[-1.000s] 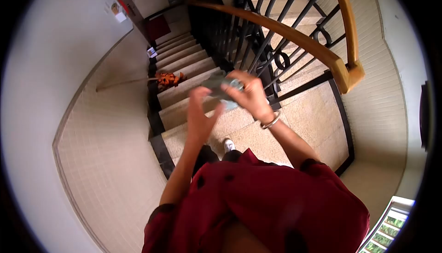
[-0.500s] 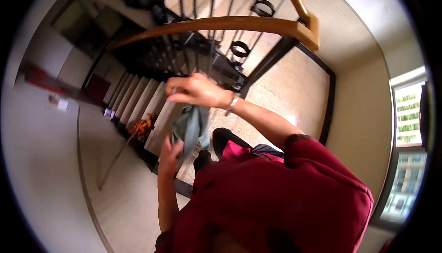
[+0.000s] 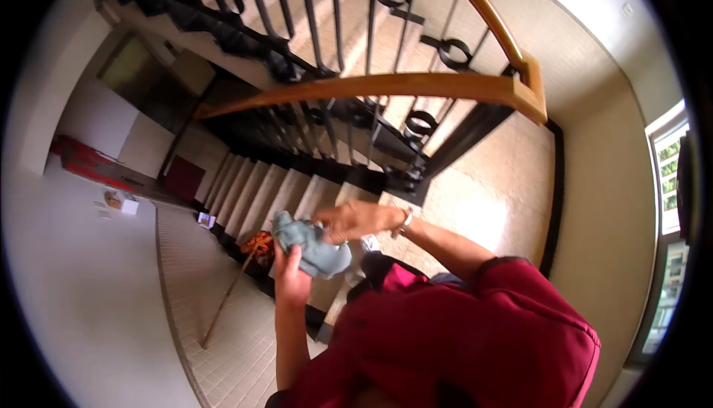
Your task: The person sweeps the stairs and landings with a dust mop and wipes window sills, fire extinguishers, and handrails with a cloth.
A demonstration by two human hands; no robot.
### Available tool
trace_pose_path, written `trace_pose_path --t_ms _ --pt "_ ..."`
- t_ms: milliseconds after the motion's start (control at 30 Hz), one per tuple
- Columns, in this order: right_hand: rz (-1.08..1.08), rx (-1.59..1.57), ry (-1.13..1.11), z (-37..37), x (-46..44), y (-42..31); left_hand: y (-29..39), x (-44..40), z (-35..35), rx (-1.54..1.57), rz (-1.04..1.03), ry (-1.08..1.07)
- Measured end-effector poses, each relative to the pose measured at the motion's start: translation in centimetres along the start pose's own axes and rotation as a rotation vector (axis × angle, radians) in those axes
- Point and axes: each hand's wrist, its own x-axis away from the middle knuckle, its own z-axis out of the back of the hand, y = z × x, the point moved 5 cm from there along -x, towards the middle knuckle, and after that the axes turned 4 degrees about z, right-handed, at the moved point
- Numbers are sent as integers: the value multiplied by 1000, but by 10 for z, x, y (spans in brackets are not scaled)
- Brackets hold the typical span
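Note:
A grey-green cloth (image 3: 321, 258) is bunched up in front of me, above the stairs. My left hand (image 3: 292, 274) grips it from below, thumb pressed on its near side and fingers mostly behind it. On its upper right edge lies my right hand (image 3: 360, 220), palm down, with curled fingers on the fabric. The fingertips of that hand are slightly blurred. A bracelet or watch (image 3: 402, 222) circles the right wrist.
Stairs (image 3: 256, 191) descend toward the left. Beyond my hands runs a wooden handrail (image 3: 371, 85) on black metal balusters. A long stick (image 3: 223, 308) with an orange-and-black bundle (image 3: 258, 246) leans at the stairs' left side. A window (image 3: 668, 185) is at right.
My right hand has come down toward the left hand. The cloth, which hung loosely below the right hand, is now bunched in the left hand. The view has shifted slightly.

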Motion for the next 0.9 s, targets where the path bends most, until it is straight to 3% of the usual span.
trace_pose_path --t_ms 33,100,133,167,233,300,367,433,467,567,633,700,733,767,833,900 --pt "-166 -163 -158 -5 1 -2 4 -9 -4 14 -22 -40" --pt "-297 -83 -94 3 -6 14 7 -23 1 -5 -20 28" --pt "7 -28 148 12 -11 22 11 -29 4 -3 -55 52" --pt "-29 -70 244 25 -10 24 13 -32 7 -2 -85 81" --pt "-188 -109 194 50 -14 21 19 -40 16 -2 -99 77" --pt "-86 -255 90 47 -22 14 34 -46 4 -14 -115 50" --pt "-91 -181 34 32 -33 13 38 -52 -12 -33 -67 44" --pt "-238 29 41 39 -41 21 26 -67 7 -258 -198 119" --pt "-152 -3 129 47 -43 17 43 -66 -11 -15 -178 56" --pt "7 -4 282 78 -43 16 50 -67 6 -35 -208 240" --pt "-82 -107 409 105 -40 37 64 -70 10 -36 -291 229" --pt "-75 -512 587 131 -42 36 83 -71 12 -35 -313 182" --pt "-29 -665 614 141 -45 28 88 -66 11 34 -290 283" --pt "11 -813 620 147 -50 23 95 -69 9 18 -304 63" --pt "-15 -955 528 153 -59 -2 94 -68 6 -134 -163 -17" --pt "-21 -948 375 154 -68 -26 92 -73 -16 -693 -155 19"
